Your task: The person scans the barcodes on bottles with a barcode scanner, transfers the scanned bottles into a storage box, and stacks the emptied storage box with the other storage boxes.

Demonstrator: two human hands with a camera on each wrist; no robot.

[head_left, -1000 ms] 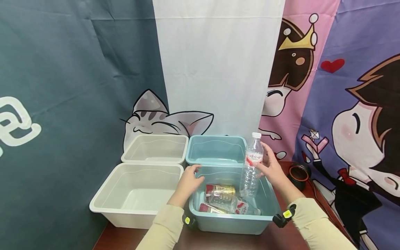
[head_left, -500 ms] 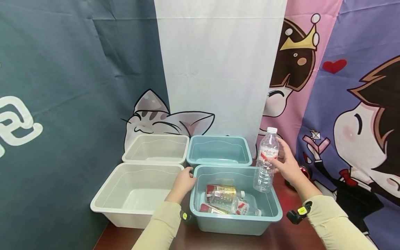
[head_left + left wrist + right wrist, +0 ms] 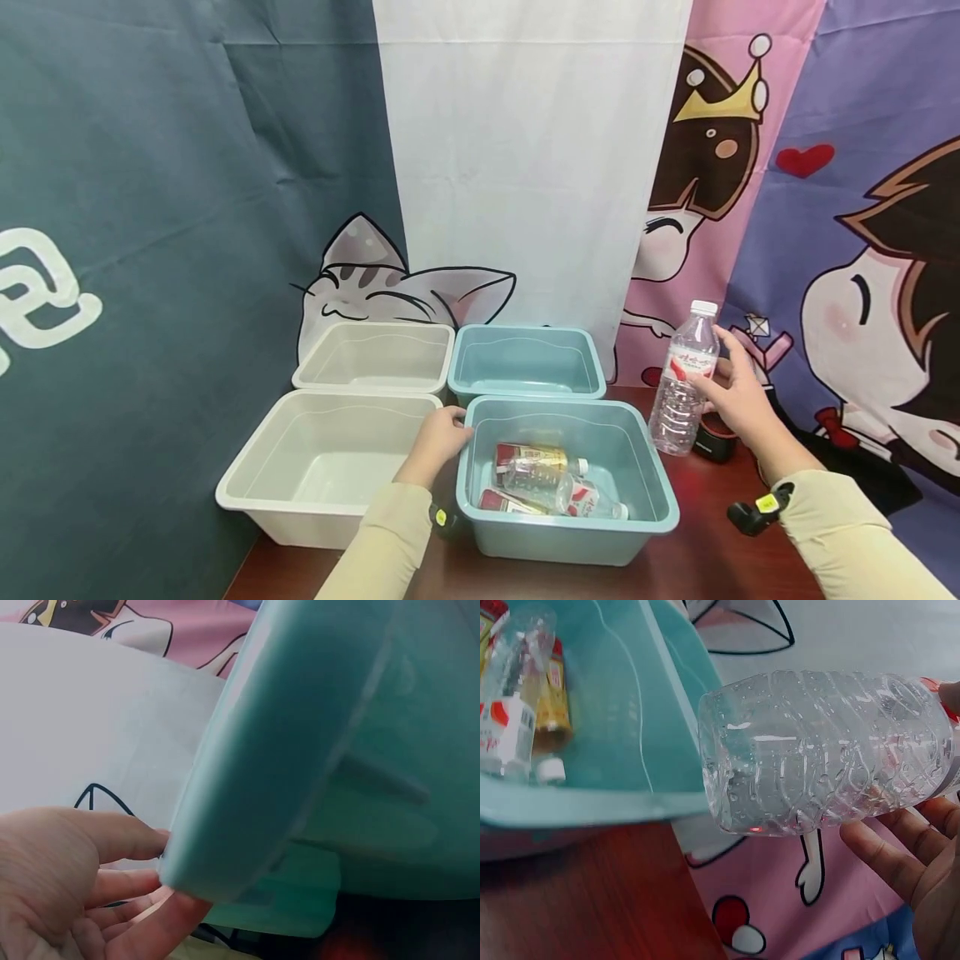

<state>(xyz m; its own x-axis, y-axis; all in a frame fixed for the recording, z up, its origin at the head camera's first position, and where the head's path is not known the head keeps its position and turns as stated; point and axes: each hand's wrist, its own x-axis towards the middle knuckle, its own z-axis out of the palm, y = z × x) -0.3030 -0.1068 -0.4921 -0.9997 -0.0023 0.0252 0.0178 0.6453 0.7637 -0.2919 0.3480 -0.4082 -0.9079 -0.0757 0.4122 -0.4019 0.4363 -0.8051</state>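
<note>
My right hand [image 3: 746,408] grips a clear plastic bottle [image 3: 684,392] by its red-and-white label. The bottle has a white cap and leans slightly, just outside the right rim of the front blue basin [image 3: 566,525]. Only its ribbed lower half and base fill the right wrist view. At the basin's back left corner my left hand [image 3: 435,446] pinches the rim, thumb on one side and fingers on the other in the left wrist view. Inside lie another clear bottle [image 3: 592,502], a bottle with a red-and-yellow label [image 3: 536,455] and part of a similar label [image 3: 502,502].
A second blue basin [image 3: 525,336] stands behind the front one. To the left are a front white basin [image 3: 292,504] and a back white basin [image 3: 375,333]. A black round device [image 3: 712,442] sits behind the held bottle on the dark red table [image 3: 697,533].
My right hand has carried the bottle rightward, from over the front blue basin to beyond its right rim. My left hand has moved slightly left and down onto the basin's corner.
</note>
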